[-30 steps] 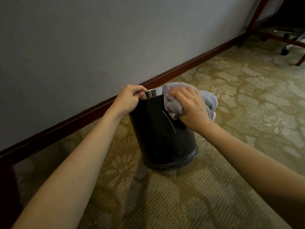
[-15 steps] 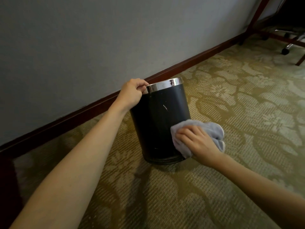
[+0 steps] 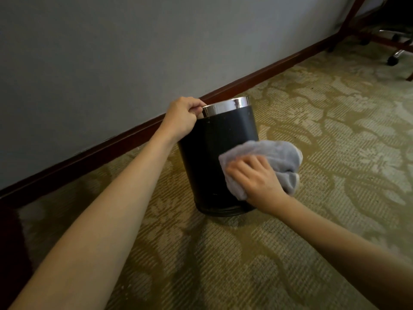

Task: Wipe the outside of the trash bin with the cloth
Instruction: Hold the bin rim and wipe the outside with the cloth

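A person's two bare arms reach forward and down over a patterned carpet. A small round trash bin, black with a shiny metal rim, stands upright on the carpet close to a dark wooden baseboard at the foot of a grey wall.

The left hand is closed around the rim at the bin's left side, gripping it to steady the bin. The right hand has its fingers spread over a bunched grey cloth, pressing it flat against the lower right part of the bin's black side. The right hand looks slightly blurred, which suggests it is mid-stroke.

To do this step well, it seems wise to keep the rim grip firm so the light bin does not slide or tip, press the cloth evenly, run overlapping strokes from rim to base, and turn the bin with the left hand to bring the wall-facing side within reach.
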Tool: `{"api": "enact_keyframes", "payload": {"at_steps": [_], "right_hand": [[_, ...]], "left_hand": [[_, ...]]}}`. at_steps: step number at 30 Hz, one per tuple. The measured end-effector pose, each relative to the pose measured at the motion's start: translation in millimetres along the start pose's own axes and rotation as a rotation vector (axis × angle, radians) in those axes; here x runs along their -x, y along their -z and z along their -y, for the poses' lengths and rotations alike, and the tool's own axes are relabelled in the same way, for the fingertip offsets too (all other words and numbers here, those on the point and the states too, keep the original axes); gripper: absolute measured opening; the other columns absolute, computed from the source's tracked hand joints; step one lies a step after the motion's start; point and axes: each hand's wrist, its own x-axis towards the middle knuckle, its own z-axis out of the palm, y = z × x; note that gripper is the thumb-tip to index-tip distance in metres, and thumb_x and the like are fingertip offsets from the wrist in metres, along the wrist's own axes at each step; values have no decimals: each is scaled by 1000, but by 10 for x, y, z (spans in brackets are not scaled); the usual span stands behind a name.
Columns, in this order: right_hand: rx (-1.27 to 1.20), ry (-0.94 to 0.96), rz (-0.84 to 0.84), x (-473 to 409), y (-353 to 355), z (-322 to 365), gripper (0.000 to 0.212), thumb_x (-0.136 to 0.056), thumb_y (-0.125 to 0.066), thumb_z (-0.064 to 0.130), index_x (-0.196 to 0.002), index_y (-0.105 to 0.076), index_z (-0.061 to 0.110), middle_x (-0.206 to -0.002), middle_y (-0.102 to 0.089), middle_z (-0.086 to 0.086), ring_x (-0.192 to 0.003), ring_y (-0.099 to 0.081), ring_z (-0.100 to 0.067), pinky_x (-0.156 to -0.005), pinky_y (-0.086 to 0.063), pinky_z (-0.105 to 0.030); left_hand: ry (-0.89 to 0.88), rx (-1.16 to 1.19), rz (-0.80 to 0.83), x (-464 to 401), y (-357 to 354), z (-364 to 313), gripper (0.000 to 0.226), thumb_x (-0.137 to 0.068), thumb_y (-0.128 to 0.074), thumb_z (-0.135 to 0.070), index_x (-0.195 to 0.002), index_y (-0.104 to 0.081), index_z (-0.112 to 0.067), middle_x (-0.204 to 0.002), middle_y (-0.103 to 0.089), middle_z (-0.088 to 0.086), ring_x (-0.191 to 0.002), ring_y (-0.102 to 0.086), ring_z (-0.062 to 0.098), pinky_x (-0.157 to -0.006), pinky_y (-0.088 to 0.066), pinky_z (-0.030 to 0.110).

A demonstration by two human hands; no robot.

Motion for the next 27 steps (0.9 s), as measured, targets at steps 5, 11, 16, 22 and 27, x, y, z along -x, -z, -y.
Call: {"api": "enact_keyframes", "payload": {"at_steps": [5,11,16,22,27], "right_hand": [[-2,15,168,603,-75,107,30,-80,-62,17,-109,-68,11,-110,-67,-3,-102,-59,-26,-81,-48,-41],[-26,27,189,416,-41,112,27,-82,-62,21,-107,-65,13,-107,-64,-1,-99,-55,-24,-82,-45,-42],[-14,-103,43,-85,-33,115,33,-68,-76,13,-99,-68,10,-99,-65,-2,-98,-49,-23,-83,-36,-40],[127,216,95,-1,-246,519,18,-86,-56,16,-99,-68,15,-100,-66,-3,-95,-60,-25,-83,-47,-41],[170,394,302,374,-373,592,17,-89,-53,19,-101,-64,17,-103,-63,-1,-100,-57,-22,-92,-43,-38]], "left_hand": [[31,34,2,18,51,21,32,-95,-48,-11,-80,-63,-35,-78,-66,-8,-82,-60,5,-71,-40,20],[52,48,-18,-28,-8,-17,29,-95,-46,-8,-84,-65,-26,-73,-63,-8,-77,-59,7,-73,-42,24],[51,46,1,-37,-61,-62,29,-95,-45,-7,-85,-66,-24,-73,-61,-10,-79,-59,11,-75,-41,24],[10,8,75,-34,-125,-194,31,-95,-44,-7,-86,-65,-27,-93,-63,-4,-87,-55,8,-70,-36,16],[-95,-21,175,-28,-159,-274,31,-92,-47,-1,-88,-66,-25,-87,-59,-7,-86,-54,8,-70,-35,16]]}}
